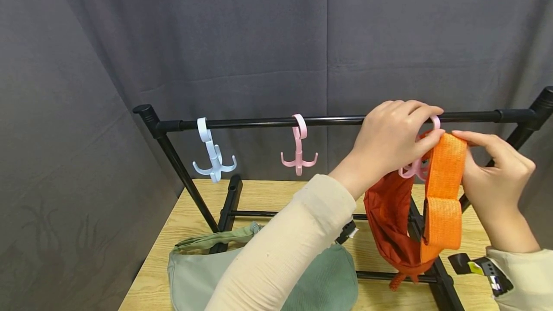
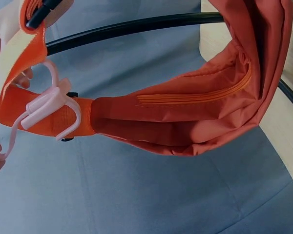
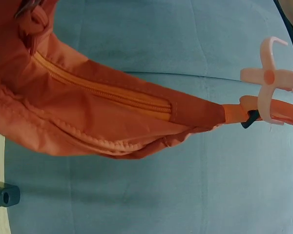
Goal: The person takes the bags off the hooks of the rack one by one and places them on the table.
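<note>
An orange-red shoulder bag (image 1: 389,210) hangs by its wide orange strap (image 1: 447,167) below the black rail (image 1: 332,121), at the right. My right hand (image 1: 497,172) pinches the strap's upper edge between index finger and thumb. Beside it, my left hand (image 1: 397,128) reaches over the rail and pinches the top of a pink hook (image 1: 436,122), its thumb right at the strap. In the left wrist view, the strap passes behind the prongs of this hook (image 2: 44,107). The bag's zippered body (image 3: 112,107) stretches across the right wrist view.
A pale blue hook (image 1: 214,162) and another pink hook (image 1: 298,148) hang on the rail further left. A sage-green bag (image 1: 198,272) lies on the wooden table (image 1: 160,263) in front of the black rack, partly hidden by my left sleeve. A grey curtain (image 1: 242,37) hangs behind.
</note>
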`<move>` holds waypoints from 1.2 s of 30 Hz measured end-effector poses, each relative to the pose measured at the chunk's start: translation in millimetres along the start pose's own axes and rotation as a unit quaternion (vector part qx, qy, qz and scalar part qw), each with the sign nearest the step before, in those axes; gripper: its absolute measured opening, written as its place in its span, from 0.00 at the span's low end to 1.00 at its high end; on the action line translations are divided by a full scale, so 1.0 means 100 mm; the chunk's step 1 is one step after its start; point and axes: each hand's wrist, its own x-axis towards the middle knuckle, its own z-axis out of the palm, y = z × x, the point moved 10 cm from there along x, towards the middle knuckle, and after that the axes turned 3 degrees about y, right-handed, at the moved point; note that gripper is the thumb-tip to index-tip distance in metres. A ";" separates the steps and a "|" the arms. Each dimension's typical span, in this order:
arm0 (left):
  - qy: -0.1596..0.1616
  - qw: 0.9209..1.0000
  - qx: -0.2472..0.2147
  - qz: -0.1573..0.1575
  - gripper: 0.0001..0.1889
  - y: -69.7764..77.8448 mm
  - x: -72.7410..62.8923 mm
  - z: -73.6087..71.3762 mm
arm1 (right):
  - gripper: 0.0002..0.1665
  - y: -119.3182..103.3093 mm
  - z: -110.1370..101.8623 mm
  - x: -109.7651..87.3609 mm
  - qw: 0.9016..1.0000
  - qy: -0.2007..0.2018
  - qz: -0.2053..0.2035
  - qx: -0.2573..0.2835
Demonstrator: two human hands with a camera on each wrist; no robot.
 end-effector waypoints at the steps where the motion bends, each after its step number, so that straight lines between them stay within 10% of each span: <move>1: 0.000 1.000 0.001 0.001 0.20 0.00 0.00 0.00 | 0.15 0.00 0.00 0.00 1.000 0.000 0.002 -0.001; 36: 0.032 0.999 0.007 0.009 0.19 0.03 0.01 -0.04 | 0.14 0.34 -0.19 -0.10 0.993 0.014 0.112 -0.027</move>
